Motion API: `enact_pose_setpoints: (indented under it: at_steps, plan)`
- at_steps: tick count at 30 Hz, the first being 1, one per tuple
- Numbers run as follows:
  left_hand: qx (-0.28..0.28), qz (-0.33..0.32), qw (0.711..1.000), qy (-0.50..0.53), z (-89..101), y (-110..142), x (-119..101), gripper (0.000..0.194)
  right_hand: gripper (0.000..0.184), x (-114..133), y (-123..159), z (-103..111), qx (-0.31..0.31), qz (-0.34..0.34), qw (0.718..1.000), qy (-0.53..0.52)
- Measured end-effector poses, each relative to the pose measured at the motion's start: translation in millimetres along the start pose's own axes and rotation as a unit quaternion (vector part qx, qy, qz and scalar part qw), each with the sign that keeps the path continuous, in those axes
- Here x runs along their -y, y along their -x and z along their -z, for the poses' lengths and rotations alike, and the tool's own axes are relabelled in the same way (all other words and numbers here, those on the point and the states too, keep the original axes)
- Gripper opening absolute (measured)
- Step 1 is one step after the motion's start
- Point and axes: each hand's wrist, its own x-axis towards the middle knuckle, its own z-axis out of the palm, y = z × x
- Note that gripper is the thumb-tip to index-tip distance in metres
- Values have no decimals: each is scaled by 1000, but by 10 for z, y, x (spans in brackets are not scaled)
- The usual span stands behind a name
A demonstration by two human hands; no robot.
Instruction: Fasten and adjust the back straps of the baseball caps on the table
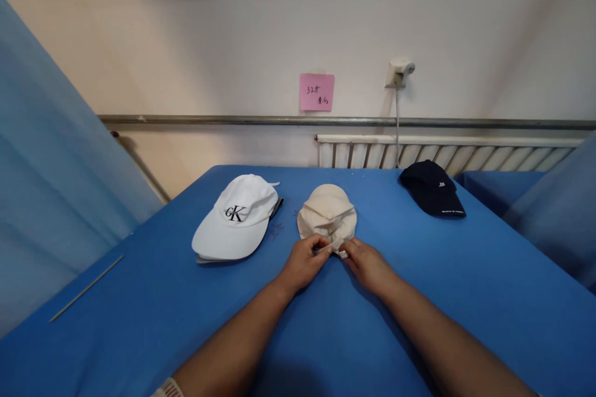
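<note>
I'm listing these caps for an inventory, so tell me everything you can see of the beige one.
The beige cap is plain, of what looks like soft matt cloth. Its crown is slumped and creased, with a button on top; the rounded bill seems to point away from the person. It lies on the blue table. The left hand and right hand pinch its near edge, where a small pale tag shows.

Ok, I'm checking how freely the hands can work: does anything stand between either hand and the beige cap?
Nothing visible does: the left hand and right hand both have their fingers on the near edge of the beige cap. The white cap lies to its left and the dark cap to its right, both apart from it.
</note>
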Motion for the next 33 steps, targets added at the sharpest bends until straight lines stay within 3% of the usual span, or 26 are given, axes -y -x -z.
enact_pose_setpoints:
  at_steps: [7, 12, 21, 33]
  plan:
    - [-8, -1, 999, 49, -13, 2, 12, 26, 21, -96, 13, 1, -96, 44, 994, -35]
    - [-8, -12, 999, 35, 10, 22, -40, 19, 26, -113, 38, 1, -167, 85, 980, -63]
    - [2, -13, 1000, 1, 19, 40, -87, 17, 24, -75, 44, 1, -201, 89, 970, -103]
    - [23, -12, 999, -35, 17, 41, -95, 18, 27, -97, 57, -6, -175, 92, 976, -97]
